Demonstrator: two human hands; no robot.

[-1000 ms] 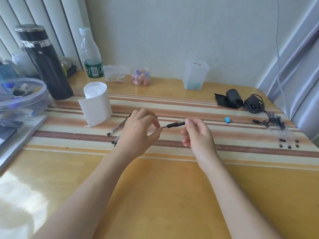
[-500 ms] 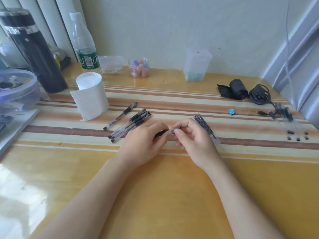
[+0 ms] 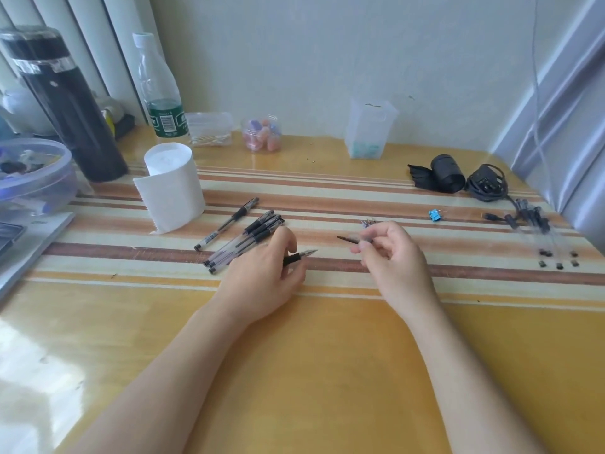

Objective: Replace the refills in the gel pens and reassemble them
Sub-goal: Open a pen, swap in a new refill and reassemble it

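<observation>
Two bare arms are reaching out over the shiny yellow table (image 3: 327,371). The left hand (image 3: 262,273) is resting low on the striped part of the table. Its fingers are curling round a gel pen (image 3: 299,257) and gripping it by the black rubber part. The pen's silver tip is pointing to the right.

The right hand (image 3: 393,257) is sitting a little apart from it, on the right. Its thumb and first finger are pinching a thin dark piece (image 3: 347,239) that is pointing left, toward the pen tip. The two are not touching. The piece is too blurry to tell what part of a pen it is. Just behind these fingers, the ends of a small bunch of refills (image 3: 368,222) are peeking out.

Just behind the left hand, a bunch of pens (image 3: 248,239) is lying side by side on the stripes. One more pen (image 3: 229,224) is lying alone beside them. A white paper roll (image 3: 172,185) is standing upright behind those.

Off to the right, a little blue thing (image 3: 434,215) is lying near a heap of clear pen parts (image 3: 540,224). A black cable (image 3: 487,183) is curling up behind that heap.

At the back, a black flask (image 3: 62,103), a water bottle (image 3: 160,86), a small jar (image 3: 262,132) and a clear tub (image 3: 371,129) are standing near the wall.
</observation>
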